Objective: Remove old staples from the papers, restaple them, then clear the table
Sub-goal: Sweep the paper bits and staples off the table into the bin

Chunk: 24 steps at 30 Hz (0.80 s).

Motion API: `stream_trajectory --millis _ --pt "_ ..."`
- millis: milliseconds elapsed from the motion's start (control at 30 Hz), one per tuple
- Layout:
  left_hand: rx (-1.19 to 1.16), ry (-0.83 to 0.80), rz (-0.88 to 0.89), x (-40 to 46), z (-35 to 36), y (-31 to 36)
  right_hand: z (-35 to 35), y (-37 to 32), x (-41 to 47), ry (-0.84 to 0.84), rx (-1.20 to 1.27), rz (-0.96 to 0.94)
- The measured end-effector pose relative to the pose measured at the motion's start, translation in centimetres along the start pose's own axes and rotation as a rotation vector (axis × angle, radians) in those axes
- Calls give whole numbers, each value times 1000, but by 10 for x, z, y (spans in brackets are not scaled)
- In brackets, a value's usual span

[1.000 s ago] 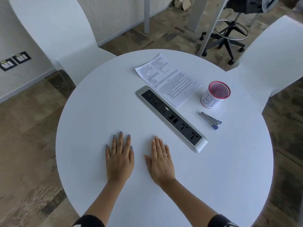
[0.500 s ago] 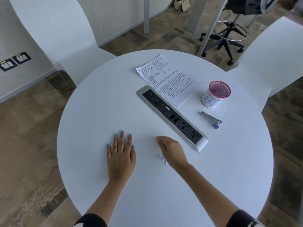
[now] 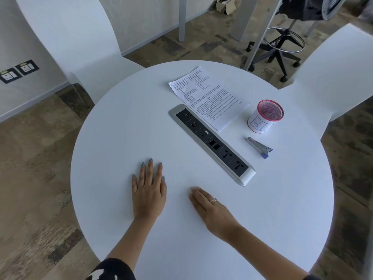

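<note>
resting my left hand (image 3: 149,194) flat on the round white table (image 3: 113,138), fingers straight and slightly spread, holding nothing. my right hand (image 3: 210,207) lies beside it, palm down, fingers straight and pointing left, a ring on one finger, also holding nothing. beyond them a socket strip (image 3: 212,144) runs diagonally across the table. the printed papers (image 3: 207,96) lie just past the strip, one edge touching it. to their right stands a red-rimmed mesh cup (image 3: 264,117), and near it, closer to me, the stapler (image 3: 259,147)
</note>
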<state>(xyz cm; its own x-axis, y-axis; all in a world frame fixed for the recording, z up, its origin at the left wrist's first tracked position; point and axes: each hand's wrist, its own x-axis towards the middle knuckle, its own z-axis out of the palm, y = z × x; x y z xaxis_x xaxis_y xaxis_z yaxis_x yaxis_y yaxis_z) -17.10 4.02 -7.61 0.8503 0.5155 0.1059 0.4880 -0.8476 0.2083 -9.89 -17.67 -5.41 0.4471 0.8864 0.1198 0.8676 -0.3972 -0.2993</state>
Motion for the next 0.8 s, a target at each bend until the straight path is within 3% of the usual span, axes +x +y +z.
stream_trajectory --millis 100,333,467,533,633,700,800 --pt "-2 1 -3 0 0 0 1 2 -12 52 -8 57" --pt "-18 6 -1 0 -1 1 -8 13 -4 96 -170 -27" --pt "-26 -1 -6 0 -2 1 -12 11 9 86 -37 115" --pt "-26 -6 -7 0 -2 1 -25 8 20 129 325 451" --pt "-17 -19 -7 1 -2 1 -49 16 29 67 1129 1036" --pt "-12 -25 -8 1 -2 1 -62 30 33 113 1592 1218" --pt "-12 -31 -18 1 -2 1 -87 50 41 204 1889 1338"
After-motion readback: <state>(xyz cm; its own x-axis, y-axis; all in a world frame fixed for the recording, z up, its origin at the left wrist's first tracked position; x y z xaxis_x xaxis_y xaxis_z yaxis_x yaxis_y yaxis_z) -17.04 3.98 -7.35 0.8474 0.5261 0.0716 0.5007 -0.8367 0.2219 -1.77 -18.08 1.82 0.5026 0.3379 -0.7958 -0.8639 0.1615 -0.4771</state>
